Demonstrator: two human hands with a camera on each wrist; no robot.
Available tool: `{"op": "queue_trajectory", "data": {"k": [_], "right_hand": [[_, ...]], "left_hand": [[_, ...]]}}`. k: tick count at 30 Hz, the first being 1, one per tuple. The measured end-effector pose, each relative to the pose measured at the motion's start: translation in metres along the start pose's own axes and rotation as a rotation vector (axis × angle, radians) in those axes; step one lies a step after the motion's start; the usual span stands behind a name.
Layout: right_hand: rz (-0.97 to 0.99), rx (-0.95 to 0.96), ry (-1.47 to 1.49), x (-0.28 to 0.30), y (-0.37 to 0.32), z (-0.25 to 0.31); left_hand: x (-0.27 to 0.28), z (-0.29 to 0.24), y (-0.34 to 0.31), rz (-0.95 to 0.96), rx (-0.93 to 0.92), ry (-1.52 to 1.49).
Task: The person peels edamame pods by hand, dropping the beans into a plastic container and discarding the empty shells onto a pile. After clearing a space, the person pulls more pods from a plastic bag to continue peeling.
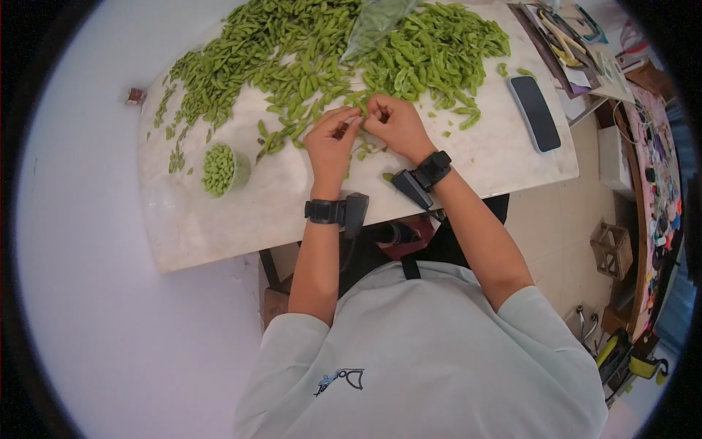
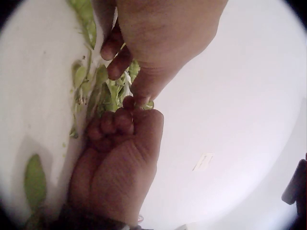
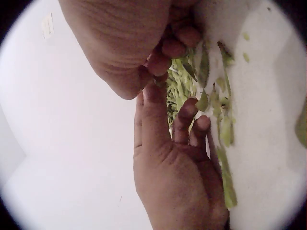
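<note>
My left hand (image 1: 333, 143) and right hand (image 1: 398, 128) meet fingertip to fingertip at the near edge of a large heap of green pods (image 1: 307, 62). Between them, both pinch a green pod (image 2: 150, 104), mostly covered by the fingers. In the left wrist view the left hand (image 2: 165, 38) is above, its other fingers loosely bent, and the right hand (image 2: 120, 167) has its fingers curled in. The right wrist view has the right hand (image 3: 124, 43) on top and the left hand (image 3: 177, 177) below. Whether the pod is split cannot be seen.
A clear cup (image 1: 240, 172) of shelled green beans (image 1: 218, 170) stands left of the hands. A plastic bag (image 1: 376, 29) lies on the heap. To the right is a phone (image 1: 535, 113), with a tray of tools (image 1: 559, 44) beyond. Loose pods (image 1: 274, 140) lie near the left hand.
</note>
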State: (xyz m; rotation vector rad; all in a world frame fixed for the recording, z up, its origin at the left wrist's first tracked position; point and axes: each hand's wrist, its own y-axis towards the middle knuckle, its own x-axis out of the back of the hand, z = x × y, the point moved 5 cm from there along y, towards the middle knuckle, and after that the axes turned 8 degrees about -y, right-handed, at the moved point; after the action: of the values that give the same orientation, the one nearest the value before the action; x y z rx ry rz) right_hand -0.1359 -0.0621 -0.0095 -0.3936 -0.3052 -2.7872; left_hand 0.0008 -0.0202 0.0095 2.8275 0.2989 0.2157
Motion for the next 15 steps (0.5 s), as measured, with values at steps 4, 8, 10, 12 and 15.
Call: {"op": "queue_trajectory", "data": {"k": [4,8,10,12,15], "right_hand": [[0.003,0.021,-0.008,0.0004,-0.0003,0.0036],[0.007,0.025,0.007,-0.0002,-0.0004,0.0039],[0.011,0.017,-0.015,-0.0003,0.0000,0.0035],[0.021,0.018,-0.026,-0.0008,0.0005,0.0036],[0.033,0.022,-0.021,-0.0020,-0.0003,0.0047]], "left_hand": [[0.0000,0.0005,0.0002,-0.001,-0.003,-0.005],[0.0001,0.0033,0.0002,0.009,-0.013,-0.033],[-0.0006,0.0005,0.0007,0.020,-0.035,-0.011],[-0.0005,0.0015,0.0011,0.028,-0.020,0.008],[0.0009,0.0081,0.0002,0.027,0.020,0.024]]}}
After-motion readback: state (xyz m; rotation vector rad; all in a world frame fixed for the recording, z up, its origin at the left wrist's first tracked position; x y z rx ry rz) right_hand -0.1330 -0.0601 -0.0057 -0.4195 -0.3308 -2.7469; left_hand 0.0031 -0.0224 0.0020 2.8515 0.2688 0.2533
